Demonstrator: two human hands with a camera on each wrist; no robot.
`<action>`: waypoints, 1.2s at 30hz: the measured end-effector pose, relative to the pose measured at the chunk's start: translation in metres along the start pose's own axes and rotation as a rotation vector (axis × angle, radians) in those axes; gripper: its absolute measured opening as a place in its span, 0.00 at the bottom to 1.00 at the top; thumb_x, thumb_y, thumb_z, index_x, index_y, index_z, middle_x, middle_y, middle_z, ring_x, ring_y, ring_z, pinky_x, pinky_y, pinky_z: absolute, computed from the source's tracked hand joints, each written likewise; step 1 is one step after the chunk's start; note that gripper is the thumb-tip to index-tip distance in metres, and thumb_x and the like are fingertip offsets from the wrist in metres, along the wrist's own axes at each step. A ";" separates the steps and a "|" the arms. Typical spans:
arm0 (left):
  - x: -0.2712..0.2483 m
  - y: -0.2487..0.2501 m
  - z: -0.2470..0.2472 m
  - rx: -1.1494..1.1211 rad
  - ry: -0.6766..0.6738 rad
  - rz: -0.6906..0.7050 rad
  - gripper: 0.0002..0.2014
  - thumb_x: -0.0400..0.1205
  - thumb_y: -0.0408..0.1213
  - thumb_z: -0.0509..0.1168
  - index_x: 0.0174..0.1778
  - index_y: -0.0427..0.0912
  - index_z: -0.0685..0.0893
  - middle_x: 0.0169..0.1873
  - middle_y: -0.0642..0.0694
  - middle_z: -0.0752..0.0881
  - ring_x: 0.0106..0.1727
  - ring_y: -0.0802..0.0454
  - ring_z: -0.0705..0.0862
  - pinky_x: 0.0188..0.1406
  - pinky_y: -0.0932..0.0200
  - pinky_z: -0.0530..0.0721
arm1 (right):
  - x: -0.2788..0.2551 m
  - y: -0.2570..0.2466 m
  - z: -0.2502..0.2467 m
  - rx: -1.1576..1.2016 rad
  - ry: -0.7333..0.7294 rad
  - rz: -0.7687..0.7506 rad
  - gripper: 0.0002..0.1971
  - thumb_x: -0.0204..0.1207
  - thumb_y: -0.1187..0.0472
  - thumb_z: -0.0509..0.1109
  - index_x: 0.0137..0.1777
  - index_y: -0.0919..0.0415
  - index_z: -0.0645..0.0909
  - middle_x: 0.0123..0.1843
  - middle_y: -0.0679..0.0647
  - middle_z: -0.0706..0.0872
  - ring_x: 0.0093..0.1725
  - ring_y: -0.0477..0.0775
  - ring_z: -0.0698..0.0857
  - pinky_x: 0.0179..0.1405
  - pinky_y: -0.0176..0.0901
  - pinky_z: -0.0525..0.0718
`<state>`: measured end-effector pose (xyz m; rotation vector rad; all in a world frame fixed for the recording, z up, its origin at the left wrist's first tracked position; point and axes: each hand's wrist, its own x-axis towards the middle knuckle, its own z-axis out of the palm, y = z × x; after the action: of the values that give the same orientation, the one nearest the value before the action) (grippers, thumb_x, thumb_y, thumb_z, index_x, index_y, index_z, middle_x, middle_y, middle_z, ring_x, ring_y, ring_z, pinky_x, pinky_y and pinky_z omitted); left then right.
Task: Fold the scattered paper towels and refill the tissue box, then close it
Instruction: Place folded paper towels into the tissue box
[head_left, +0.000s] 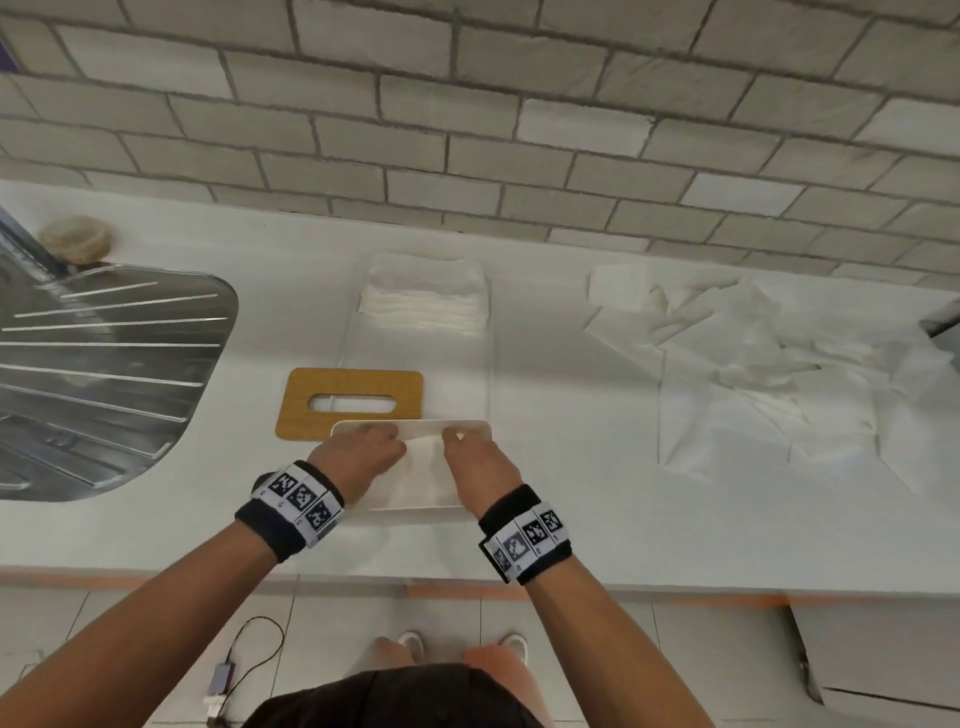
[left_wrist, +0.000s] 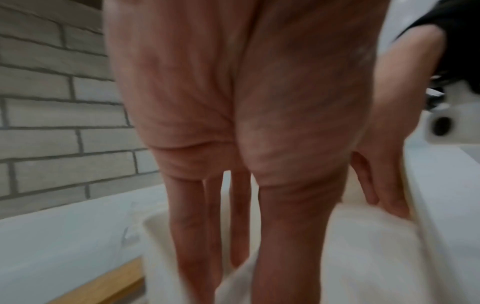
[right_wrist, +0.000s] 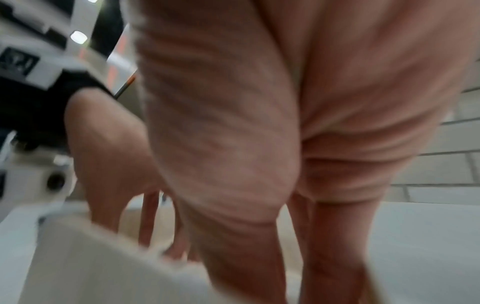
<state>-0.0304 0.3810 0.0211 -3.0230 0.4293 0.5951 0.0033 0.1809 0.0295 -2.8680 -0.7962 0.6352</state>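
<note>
Your tissue box sits open on the white surface, at its near middle, with both your hands reaching down into it. From the head view your fingertips are hidden below the box's far rim, and a folded paper towel lies between your wrists, its ends covered by your hands. Only the wrist views show the fingers: your left hand has its fingers straight and pointing down into the box, apart and pressing on the white towel rather than curled round it; your right hand does the same on the other side, fingers straight. Both wrist pictures are blurred, so exactly where each fingertip touches the towel cannot be told.

Just left of the box and touching its far left corner lies the wooden lid, flat, with its slot facing up; its near right corner is hidden behind the box. Farther off in the middle is a neat stack of folded towels resting on what looks like a clear sheet, hard to make out. To the right, well apart, loose unfolded paper towels lie in a heap. A steel drainer is cut off at the left edge, and a brick wall stands behind.
</note>
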 end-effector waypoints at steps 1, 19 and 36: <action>0.000 0.002 -0.007 -0.024 0.006 -0.013 0.14 0.83 0.28 0.69 0.59 0.47 0.78 0.63 0.49 0.79 0.60 0.47 0.81 0.51 0.51 0.82 | -0.008 0.006 -0.004 0.038 0.044 -0.018 0.28 0.85 0.76 0.65 0.84 0.62 0.68 0.71 0.66 0.79 0.63 0.69 0.87 0.50 0.52 0.82; 0.146 0.258 -0.023 -0.666 0.328 0.095 0.09 0.86 0.47 0.71 0.61 0.59 0.82 0.58 0.60 0.85 0.61 0.58 0.83 0.62 0.48 0.86 | -0.039 0.371 0.037 0.417 0.331 0.580 0.10 0.83 0.58 0.69 0.62 0.47 0.81 0.56 0.56 0.86 0.60 0.65 0.84 0.56 0.52 0.76; 0.214 0.319 -0.080 -1.047 0.734 -0.209 0.17 0.88 0.53 0.71 0.45 0.42 0.86 0.34 0.52 0.91 0.37 0.53 0.90 0.41 0.52 0.88 | -0.045 0.487 -0.020 0.269 0.269 0.354 0.29 0.81 0.59 0.75 0.82 0.57 0.73 0.83 0.55 0.72 0.72 0.64 0.82 0.70 0.59 0.83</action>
<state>0.1014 0.0118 0.0223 -4.1157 -0.3460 -0.5439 0.2064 -0.2595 -0.0336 -2.7733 -0.1519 0.3403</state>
